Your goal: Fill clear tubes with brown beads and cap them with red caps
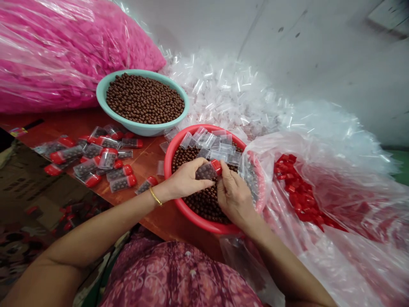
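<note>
Hands: 2, the person's own, the left hand (188,180) and the right hand (234,195), both over the red basin (169,167).

Held item: 1 clear plastic tube (204,172) packed with brown balls, with a red cap (216,167) at its right end, directly above the red basin.

Left grip: thumb and fingers pressed together, pinching the tube body.

Right grip: fingertips pressed together, pinching the tube at the capped end.

Filled tubes: about 15 capped tubes (107,164), lying loose just left of the red basin; exact count uncertain because they overlap.

Empty tubes: about 10 open clear tubes (207,140) lying on the balls at the far side of the red basin.

Red basin contents: brown balls (204,204), filling it nearly to the rim.

Teal basin: 1 teal basin (134,128) full of brown balls, beyond the red basin and touching its rim or nearly so.

Bags: 1 clear bag of red caps (302,187), right of the red basin; 1 bag of pink items (64,55), far left beyond the teal basin.

Heap: loose clear plastic pieces (223,94), behind the red basin.

Surface: reddish-brown wooden table (150,157) under the red basin.

Room: pale scuffed wall (319,64), behind the heap.
</note>
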Demonstrator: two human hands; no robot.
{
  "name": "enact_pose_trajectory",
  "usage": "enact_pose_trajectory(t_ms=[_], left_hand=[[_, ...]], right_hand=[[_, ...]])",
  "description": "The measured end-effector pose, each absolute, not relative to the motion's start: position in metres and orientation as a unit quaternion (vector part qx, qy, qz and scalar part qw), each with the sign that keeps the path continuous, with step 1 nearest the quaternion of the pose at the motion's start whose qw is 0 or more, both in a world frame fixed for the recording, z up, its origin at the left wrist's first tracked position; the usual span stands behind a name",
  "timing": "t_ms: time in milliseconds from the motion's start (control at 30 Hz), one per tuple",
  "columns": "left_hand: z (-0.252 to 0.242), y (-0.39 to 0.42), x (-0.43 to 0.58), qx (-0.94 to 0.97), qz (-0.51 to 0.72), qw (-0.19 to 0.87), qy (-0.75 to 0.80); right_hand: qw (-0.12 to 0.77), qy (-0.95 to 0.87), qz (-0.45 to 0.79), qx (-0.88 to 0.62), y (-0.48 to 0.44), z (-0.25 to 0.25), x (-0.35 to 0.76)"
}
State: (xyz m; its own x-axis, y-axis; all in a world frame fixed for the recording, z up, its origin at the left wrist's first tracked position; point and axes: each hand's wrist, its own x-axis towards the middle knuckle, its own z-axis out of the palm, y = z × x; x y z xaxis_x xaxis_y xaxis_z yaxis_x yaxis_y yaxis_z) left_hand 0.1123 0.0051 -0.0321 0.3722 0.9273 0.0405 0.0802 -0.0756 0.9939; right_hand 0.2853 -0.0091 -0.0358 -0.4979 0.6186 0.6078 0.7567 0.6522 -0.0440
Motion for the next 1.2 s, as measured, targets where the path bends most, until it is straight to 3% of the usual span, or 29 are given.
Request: enact_pose_trajectory(t_ms=[200,500,667,833,967,1067,1200], left_hand=[[-0.026,0.004,0.114,0.666,0.335,0.451,0.491],[-0.029,0.003,0.114,0.647,0.354,0.454,0.500],[-0.032,0.006,0.115,0.677,0.302,0.441,0.505],[-0.021,0.002,0.117,0.751,0.237,0.403,0.467],[-0.012,-0.004,0.116,0.793,0.184,0.367,0.451],[-0.009,-0.006,0.116,0.806,0.165,0.360,0.439],[-0.012,-0.006,0.116,0.826,0.148,0.335,0.430]], right_hand=[[0.266,-0.853,-0.135,-0.427,-0.011,-0.041,0.282],[0.272,-0.876,-0.080,-0.390,-0.010,-0.039,0.279],[0.271,-0.882,-0.042,-0.383,-0.011,-0.034,0.291],[0.336,-0.841,0.104,-0.411,-0.004,-0.019,0.297],[0.433,-0.692,0.340,-0.467,0.008,-0.017,0.276],[0.407,-0.620,0.485,-0.463,0.015,-0.016,0.257],[0.327,-0.633,0.546,-0.441,0.016,-0.014,0.247]])
